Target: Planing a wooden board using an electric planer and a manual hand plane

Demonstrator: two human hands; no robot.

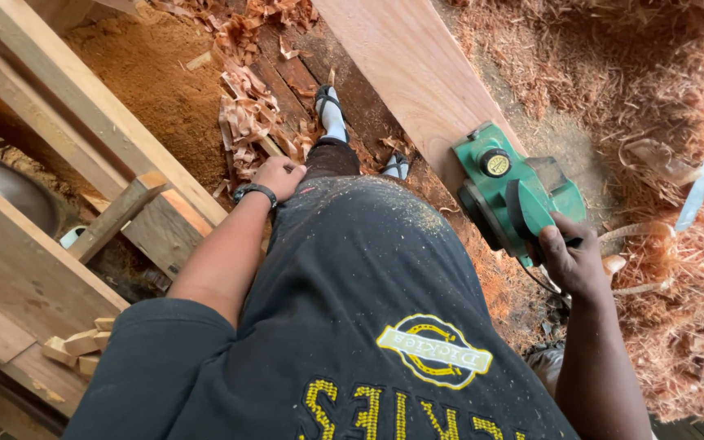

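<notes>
**Right hand on the planer, left hand on the thigh**

The fingers of the right hand [574,261] are curled tight around the rear handle of a green electric hand planer [515,195], wrapped under the grip so that only the knuckles and the back of the hand show. The right arm runs straight down and slightly outward from the shoulder, wrist level with the tool. The planer sits flat on a long, pale wooden plank [405,69] that slants from the top of the view toward the lower right; its black round knob faces up, and its front end points up the board. A thin cord trails from behind the handle toward the shavings.

The left hand [279,177] rests on the person's own thigh, arm bent at the elbow and angled inward. Its fingers are loosely folded against the dark trouser leg, holding nothing. A black wristwatch [255,192] sits on that wrist.

The person wears a dark T-shirt [352,301] dusted with sawdust. One foot in a sandal [330,110] stands on dark floorboards among curled shavings. A deep heap of wood shavings [678,244] fills the right side, beyond the plank. To the left stand wooden beams [83,122], with small offcut blocks [75,346] lying near the lower edge.
</notes>
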